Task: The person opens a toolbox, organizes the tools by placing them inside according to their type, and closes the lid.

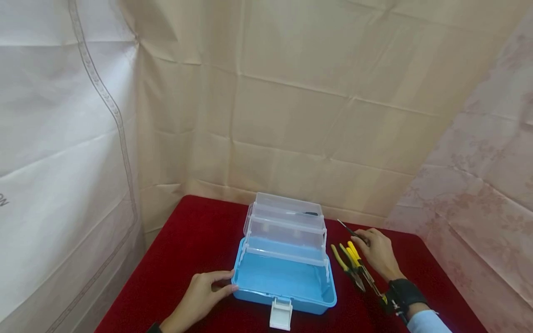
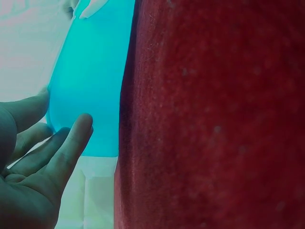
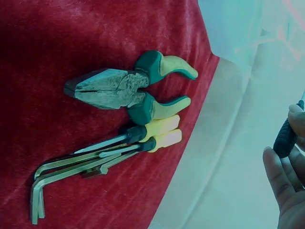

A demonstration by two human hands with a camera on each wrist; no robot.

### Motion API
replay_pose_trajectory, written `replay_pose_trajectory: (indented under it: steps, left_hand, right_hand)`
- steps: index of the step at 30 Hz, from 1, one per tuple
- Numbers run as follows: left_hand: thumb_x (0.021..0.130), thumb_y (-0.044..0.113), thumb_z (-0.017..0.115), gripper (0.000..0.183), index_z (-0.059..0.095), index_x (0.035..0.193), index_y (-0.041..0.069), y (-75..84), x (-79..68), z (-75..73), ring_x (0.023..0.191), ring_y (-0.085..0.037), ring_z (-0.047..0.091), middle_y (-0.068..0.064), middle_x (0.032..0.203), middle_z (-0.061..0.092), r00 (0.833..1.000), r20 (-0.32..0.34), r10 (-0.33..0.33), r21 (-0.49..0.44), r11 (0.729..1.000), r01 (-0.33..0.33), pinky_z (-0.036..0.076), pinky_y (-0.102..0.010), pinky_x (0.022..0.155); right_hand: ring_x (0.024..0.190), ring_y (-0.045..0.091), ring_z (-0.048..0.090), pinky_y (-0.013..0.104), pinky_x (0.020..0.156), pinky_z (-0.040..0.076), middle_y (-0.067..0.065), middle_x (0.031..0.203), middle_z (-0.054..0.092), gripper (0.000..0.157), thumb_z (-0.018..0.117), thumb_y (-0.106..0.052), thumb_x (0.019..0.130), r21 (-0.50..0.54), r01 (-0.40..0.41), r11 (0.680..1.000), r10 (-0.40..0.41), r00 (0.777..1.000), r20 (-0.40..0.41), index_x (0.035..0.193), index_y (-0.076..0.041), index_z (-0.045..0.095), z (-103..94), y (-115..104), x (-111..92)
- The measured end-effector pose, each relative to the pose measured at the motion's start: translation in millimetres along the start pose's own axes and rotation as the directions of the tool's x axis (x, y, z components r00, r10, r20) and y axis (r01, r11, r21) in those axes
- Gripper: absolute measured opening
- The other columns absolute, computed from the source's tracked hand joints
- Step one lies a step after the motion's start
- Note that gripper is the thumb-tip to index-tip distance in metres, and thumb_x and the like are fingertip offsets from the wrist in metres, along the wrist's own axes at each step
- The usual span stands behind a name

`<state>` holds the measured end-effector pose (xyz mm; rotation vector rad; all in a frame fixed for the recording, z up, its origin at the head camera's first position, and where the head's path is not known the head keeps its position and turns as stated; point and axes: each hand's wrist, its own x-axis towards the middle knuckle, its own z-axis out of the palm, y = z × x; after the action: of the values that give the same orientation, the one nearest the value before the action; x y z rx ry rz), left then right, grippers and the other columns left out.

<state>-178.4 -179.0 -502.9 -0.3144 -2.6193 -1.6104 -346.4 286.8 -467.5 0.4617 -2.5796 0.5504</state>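
Observation:
A light blue plastic toolbox [image 1: 256,296] stands with its clear tiered trays [image 1: 287,226] folded up and back. At its front left corner my left hand [image 1: 204,291] pinches the rim between thumb and fingers; the left wrist view shows fingertips against the blue wall [image 2: 95,81]. My right hand [image 1: 376,252], right of the box, holds a screwdriver by its black handle [image 3: 285,138], with the shaft pointing away from me. Below that hand lie pliers [image 3: 114,88] with green and yellow grips, two yellow-handled screwdrivers [image 3: 162,126] and several hex keys [image 3: 62,174].
A dark-handled tool [image 1: 310,213] lies in an upper tray. The white latch [image 1: 281,314] hangs down at the box's front. Red cloth [image 1: 208,240] covers the table, and draped sheets [image 1: 291,115] rise behind it and on both sides.

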Motion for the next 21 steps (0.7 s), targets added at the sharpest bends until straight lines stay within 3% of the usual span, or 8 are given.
replay_pose_trajectory:
  steps: [8,21]
  left_hand:
    - [0.087,0.040,0.070,0.053,0.068,0.124,0.003,-0.9,0.3,0.3,0.096,-0.012,0.068,-0.011,0.119,0.067,1.000,-0.005,0.016,-0.002,1.000,-0.016,0.056,-0.025,0.073]
    - [0.087,0.038,0.070,0.053,0.066,0.125,0.001,-1.1,0.2,0.7,0.099,-0.015,0.068,-0.014,0.121,0.066,1.000,0.004,0.023,-0.027,0.999,-0.023,0.056,-0.026,0.074]
  right_hand:
    - [0.075,0.020,0.052,0.032,0.063,0.051,0.005,0.091,0.061,0.024,0.073,-0.024,0.089,0.011,0.014,1.000,-0.014,1.000,-0.005,0.105,-0.006,0.072,1.5,-8.2,6.5]
    - [0.077,0.020,0.052,0.031,0.064,0.052,0.005,0.095,0.061,0.026,0.071,-0.027,0.090,0.020,0.047,0.999,-0.046,0.999,-0.010,0.106,-0.007,0.073,5.2,-11.8,11.7]
